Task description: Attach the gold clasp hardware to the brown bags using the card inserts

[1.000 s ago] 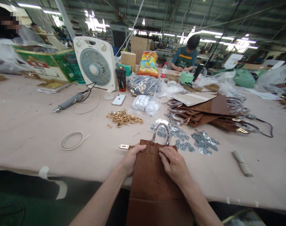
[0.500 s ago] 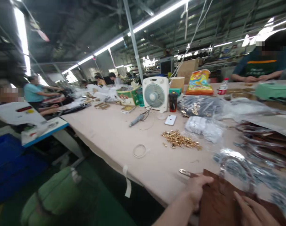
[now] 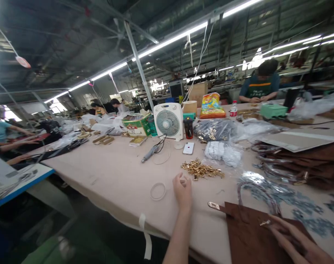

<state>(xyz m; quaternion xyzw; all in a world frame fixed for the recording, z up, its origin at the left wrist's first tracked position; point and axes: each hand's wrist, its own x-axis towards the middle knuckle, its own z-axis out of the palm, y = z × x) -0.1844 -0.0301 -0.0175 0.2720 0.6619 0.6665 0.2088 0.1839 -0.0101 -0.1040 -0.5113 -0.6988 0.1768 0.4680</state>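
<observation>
My left hand (image 3: pixel 182 191) is over the table just left of a pile of small gold metal fittings (image 3: pixel 201 169). Its fingers are curled together, and whatever they may hold is hidden. Between the fingertips of my right hand (image 3: pixel 296 236) is a small gold metal fitting (image 3: pixel 265 222), held above a brown bag piece (image 3: pixel 254 234). The bag piece lies flat at the table's near edge. A plastic-wrapped handle (image 3: pixel 259 186) arches from its top, and a strap with a gold oval plate (image 3: pixel 213 205) sticks out to the left.
Behind the fittings lie a phone (image 3: pixel 188 148), a grey corded tool (image 3: pixel 149 154) and a white fan (image 3: pixel 168 121). A white ring (image 3: pixel 158 191) rests left of my left hand. Brown bag pieces (image 3: pixel 301 165) are stacked at right. A co-worker (image 3: pixel 259 86) sits across the table.
My left hand has left the bag piece and moved up and left to the fittings. A gold fitting now shows in my right fingertips. The view has turned right.
</observation>
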